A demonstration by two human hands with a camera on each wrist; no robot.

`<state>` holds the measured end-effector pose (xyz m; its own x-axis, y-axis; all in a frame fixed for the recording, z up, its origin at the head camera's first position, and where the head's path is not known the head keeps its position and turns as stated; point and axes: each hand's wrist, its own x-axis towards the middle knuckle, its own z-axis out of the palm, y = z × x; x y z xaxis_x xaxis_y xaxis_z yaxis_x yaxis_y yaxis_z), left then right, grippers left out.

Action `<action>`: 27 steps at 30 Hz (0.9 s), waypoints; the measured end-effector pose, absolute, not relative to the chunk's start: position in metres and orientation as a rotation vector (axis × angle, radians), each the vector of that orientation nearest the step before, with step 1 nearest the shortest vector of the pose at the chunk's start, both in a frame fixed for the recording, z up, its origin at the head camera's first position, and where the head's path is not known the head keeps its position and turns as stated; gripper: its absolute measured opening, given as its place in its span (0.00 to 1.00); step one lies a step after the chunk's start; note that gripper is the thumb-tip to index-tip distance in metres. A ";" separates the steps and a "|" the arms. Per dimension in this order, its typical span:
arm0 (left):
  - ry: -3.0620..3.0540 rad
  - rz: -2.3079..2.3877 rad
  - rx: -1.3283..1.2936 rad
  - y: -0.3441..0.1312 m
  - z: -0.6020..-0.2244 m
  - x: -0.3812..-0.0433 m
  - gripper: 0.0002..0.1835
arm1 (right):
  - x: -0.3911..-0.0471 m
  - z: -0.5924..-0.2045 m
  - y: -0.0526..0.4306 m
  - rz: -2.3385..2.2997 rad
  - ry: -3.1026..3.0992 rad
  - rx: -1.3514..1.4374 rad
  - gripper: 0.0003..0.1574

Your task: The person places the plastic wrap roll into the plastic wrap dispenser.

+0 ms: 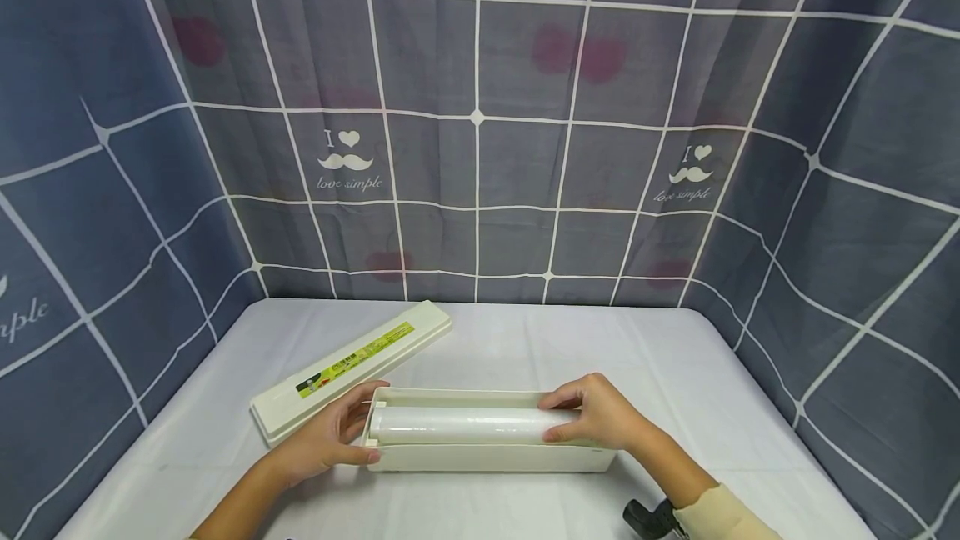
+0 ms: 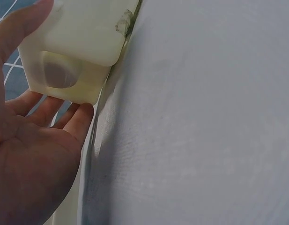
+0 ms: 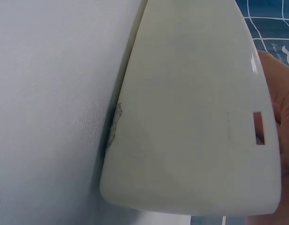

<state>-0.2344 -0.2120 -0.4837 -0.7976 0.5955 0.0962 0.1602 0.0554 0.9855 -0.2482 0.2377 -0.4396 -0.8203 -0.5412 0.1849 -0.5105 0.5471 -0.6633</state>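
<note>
And the left hand (image 1: 330, 433) grips the left end of the box (image 1: 487, 460), seemingly bracing it, as the right hand (image 1: 596, 415) pinches the roll (image 1: 457, 423) inside; behind the box, leftward, lies the lid (image 1: 355, 359), likely off for access

The head view looks forward and down over the surface (image 1: 562, 348) to its far edge; both wrist views sit low and close at opposite ends of the box (image 1: 491, 459), which all three share.
</note>
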 end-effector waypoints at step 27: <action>2.010 1.805 0.804 -0.212 -0.485 -0.235 0.53 | -0.229 -0.440 0.269 -1.486 2.845 -1.013 0.20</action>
<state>-0.2351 -0.2122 -0.4846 -0.7896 0.5998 0.1295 0.1932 0.0427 0.9802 -0.2295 0.2688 -0.4399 -0.7960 -0.4047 0.4502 -0.6007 0.4359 -0.6702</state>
